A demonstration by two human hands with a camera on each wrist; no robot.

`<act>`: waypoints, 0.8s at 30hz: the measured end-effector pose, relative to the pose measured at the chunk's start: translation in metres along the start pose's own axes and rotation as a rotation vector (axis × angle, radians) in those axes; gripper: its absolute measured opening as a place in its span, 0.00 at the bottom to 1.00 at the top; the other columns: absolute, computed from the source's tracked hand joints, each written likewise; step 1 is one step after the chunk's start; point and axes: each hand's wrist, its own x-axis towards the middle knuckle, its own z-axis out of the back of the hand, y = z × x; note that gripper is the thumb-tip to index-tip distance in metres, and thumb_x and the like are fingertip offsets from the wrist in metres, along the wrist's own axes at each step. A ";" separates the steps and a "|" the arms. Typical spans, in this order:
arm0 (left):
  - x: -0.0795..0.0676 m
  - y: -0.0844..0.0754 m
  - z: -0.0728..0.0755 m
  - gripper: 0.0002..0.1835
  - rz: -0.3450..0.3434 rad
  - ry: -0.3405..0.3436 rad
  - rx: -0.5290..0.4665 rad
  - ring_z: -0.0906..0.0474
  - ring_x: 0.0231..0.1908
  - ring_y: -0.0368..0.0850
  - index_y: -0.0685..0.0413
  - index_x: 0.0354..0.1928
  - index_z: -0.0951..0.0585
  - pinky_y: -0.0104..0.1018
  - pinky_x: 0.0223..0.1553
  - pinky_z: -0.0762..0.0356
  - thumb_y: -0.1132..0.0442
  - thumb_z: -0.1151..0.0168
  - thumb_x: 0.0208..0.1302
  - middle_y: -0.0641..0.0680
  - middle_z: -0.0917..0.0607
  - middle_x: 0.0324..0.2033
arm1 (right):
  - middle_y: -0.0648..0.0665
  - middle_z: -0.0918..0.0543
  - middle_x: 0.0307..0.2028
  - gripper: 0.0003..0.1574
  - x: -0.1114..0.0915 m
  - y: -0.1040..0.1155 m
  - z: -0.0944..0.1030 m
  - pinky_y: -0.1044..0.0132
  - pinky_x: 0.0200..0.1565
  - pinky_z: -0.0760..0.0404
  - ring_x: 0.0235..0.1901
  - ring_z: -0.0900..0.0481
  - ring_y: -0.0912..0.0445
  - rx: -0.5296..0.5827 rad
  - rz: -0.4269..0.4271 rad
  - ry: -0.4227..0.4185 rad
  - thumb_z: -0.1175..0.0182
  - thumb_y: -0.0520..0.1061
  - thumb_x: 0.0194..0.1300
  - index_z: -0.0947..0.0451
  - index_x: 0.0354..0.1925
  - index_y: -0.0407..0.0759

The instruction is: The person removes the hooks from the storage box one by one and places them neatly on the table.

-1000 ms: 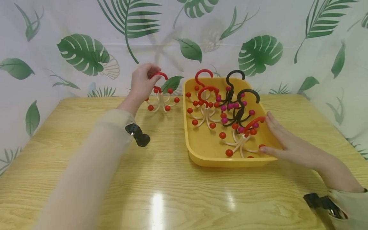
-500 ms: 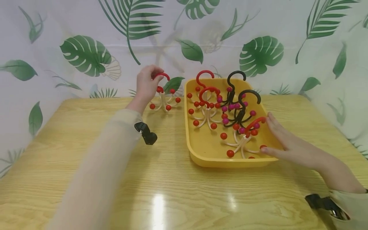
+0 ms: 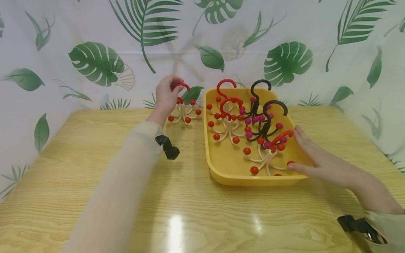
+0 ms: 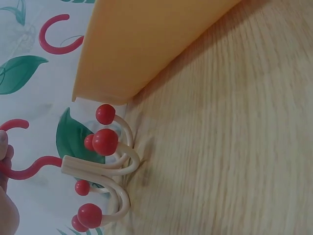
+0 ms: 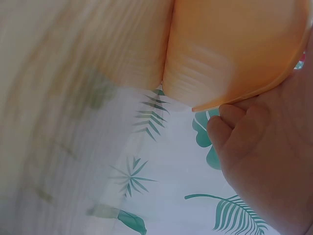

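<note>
My left hand (image 3: 166, 95) pinches the red hook of a cream multi-arm hook hanger (image 3: 182, 112) with red ball tips. It hangs upright left of the yellow bin (image 3: 226, 165), near the table's back edge. In the left wrist view the hanger's curved arms (image 4: 124, 205) are low at the tabletop; whether they touch it I cannot tell. The fingers of my right hand (image 3: 326, 165) lie extended on the bin's right rim, its thumb over the front right corner. Beside that hand, inside the bin, a red-hooked cream hanger (image 3: 268, 156) leans.
Two more red-hooked cream hangers (image 3: 229, 123) stand at the bin's left side. To their right are two black hangers (image 3: 265, 126) with pink ball tips. The wooden table (image 3: 158, 211) meets a leaf-patterned wall covering (image 3: 246, 42) behind.
My left hand and its hanger have shifted slightly right, nearer the bin. My right hand stays on the rim. The view has tilted a little.
</note>
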 end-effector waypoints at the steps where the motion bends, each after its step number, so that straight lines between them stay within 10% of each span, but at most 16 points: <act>1: 0.000 0.000 0.000 0.09 0.001 -0.001 -0.012 0.25 0.43 0.46 0.60 0.46 0.20 0.31 0.46 0.26 0.67 0.40 0.64 0.56 0.20 0.42 | 0.54 0.78 0.72 0.59 0.000 0.000 0.000 0.36 0.65 0.61 0.72 0.74 0.46 -0.005 -0.002 0.000 0.42 0.55 0.67 0.75 0.74 0.53; 24: -0.028 -0.037 -0.015 0.18 -0.196 -0.071 -0.082 0.26 0.48 0.46 0.61 0.51 0.21 0.29 0.52 0.29 0.65 0.32 0.59 0.54 0.19 0.48 | 0.54 0.78 0.72 0.58 0.000 0.000 0.000 0.36 0.65 0.61 0.72 0.73 0.45 -0.006 0.010 -0.008 0.42 0.54 0.67 0.74 0.74 0.53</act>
